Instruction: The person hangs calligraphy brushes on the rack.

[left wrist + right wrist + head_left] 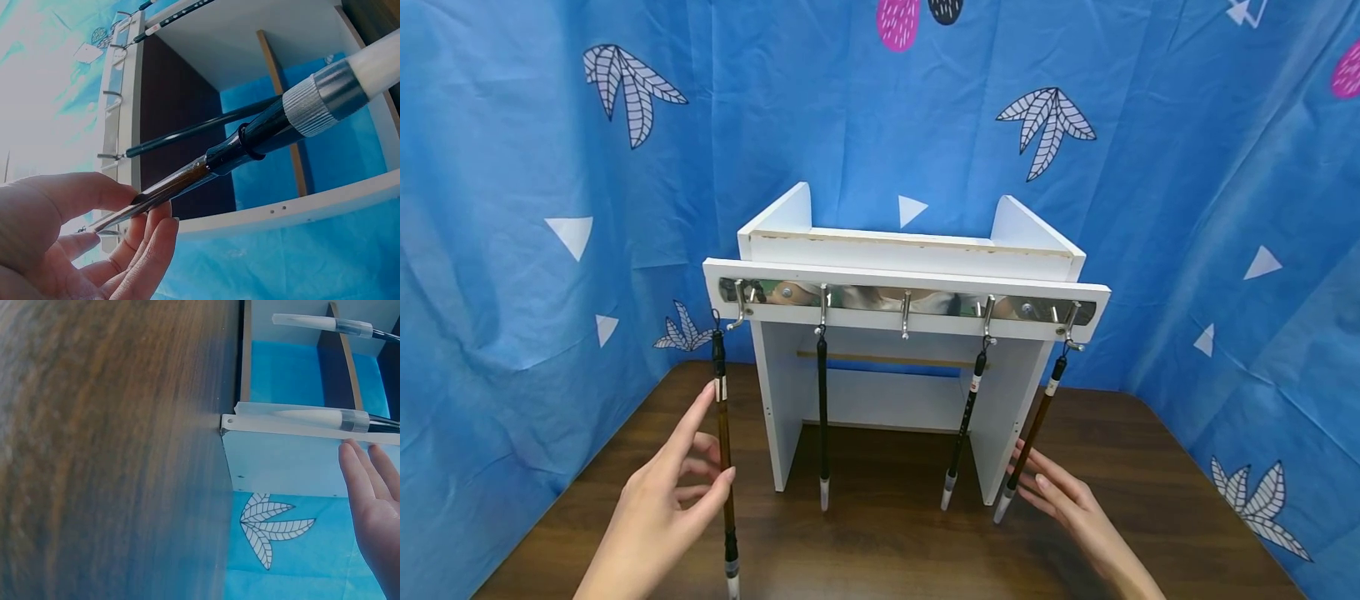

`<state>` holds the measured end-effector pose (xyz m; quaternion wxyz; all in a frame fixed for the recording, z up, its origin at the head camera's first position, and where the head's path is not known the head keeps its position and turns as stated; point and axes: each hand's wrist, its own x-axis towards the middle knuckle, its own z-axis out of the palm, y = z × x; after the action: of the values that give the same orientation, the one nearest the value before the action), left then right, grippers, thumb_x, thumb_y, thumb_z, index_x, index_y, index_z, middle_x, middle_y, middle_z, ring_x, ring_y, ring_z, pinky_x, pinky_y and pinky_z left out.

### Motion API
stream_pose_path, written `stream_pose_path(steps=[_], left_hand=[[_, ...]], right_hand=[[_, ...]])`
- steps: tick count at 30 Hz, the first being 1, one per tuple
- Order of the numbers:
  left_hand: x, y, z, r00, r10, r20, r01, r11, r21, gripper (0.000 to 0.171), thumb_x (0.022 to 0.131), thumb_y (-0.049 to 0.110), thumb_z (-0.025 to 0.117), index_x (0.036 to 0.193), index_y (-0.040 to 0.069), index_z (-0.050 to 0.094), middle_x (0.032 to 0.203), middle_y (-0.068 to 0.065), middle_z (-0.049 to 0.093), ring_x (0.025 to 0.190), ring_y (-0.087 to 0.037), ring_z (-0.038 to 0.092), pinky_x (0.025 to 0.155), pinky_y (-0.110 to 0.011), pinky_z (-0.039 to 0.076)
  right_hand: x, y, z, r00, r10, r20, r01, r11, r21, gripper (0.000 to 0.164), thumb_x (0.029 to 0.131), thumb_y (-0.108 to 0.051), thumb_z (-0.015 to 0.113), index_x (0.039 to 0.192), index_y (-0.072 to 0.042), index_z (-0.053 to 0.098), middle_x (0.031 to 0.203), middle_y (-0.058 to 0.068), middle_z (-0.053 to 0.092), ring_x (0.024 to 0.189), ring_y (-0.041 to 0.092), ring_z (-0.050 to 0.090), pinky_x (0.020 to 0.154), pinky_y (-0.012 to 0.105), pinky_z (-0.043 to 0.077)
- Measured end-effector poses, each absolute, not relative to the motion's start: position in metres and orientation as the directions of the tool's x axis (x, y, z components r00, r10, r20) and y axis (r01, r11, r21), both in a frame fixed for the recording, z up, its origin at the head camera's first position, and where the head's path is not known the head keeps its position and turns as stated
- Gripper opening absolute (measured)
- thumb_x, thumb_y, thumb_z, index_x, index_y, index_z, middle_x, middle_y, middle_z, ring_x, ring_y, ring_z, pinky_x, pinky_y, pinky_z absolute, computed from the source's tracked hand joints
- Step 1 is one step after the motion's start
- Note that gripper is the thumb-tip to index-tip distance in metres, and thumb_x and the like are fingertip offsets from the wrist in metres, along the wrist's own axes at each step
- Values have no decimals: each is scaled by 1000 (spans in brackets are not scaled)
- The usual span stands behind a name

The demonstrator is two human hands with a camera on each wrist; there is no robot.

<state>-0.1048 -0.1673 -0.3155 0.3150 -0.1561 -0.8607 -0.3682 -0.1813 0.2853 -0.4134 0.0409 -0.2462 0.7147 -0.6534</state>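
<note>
On the left, a calligraphy brush (724, 433) with a brown handle and white tip hangs tip down, its cord loop beside the leftmost hook (737, 304). My left hand (658, 492) pinches its handle between thumb and fingers, index finger up near the white label. In the left wrist view the brush's ribbed silver collar (309, 106) is close to the camera. My right hand (1071, 504) has its fingers extended beside the rightmost brush (1033, 433), near the shelf's right side panel. In the right wrist view, the fingertips (353, 453) lie just below that brush.
A white shelf unit (910, 267) stands on the dark wooden table (895, 542), with a hook rail (865, 271) across its front. A black brush (823, 408) and a dotted black brush (966, 425) hang from it. The middle hook (906, 312) is bare. Blue patterned cloth (880, 108) surrounds the table.
</note>
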Motion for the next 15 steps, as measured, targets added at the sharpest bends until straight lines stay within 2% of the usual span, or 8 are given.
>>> stream_pose_path(steps=[2,4,9,15], left_hand=[[-105,-167,-316,-757,39,653,502,675,541,98,70,-14,71,149,25,27,84,3,52,69,-5,58,56,-19,51],[-105,-167,-317,-761,44,647,505,667,548,98,70,-14,71,149,25,27,84,3,51,69,-5,58,55,-20,52],[-106,-167,-318,-766,50,641,509,656,557,97,71,-14,69,149,25,27,83,3,51,68,-5,57,55,-20,52],[-106,-167,-319,-769,49,638,505,659,558,97,70,-14,69,149,25,27,82,3,51,68,-5,57,55,-20,52]], right_hand=[[-181,285,-414,-876,-404,264,-301,28,-953,49,104,-13,30,146,6,13,136,-22,39,116,1,48,96,36,39],[-184,288,-418,-853,-431,294,-328,6,-945,47,104,-10,28,148,3,14,144,-12,35,119,4,47,97,37,38],[-186,291,-422,-864,-419,280,-311,8,-950,47,104,-14,30,149,-3,18,151,13,22,120,7,46,97,38,38],[-192,296,-430,-848,-441,292,-327,2,-945,48,105,-15,29,149,-2,15,152,12,20,124,12,43,98,37,37]])
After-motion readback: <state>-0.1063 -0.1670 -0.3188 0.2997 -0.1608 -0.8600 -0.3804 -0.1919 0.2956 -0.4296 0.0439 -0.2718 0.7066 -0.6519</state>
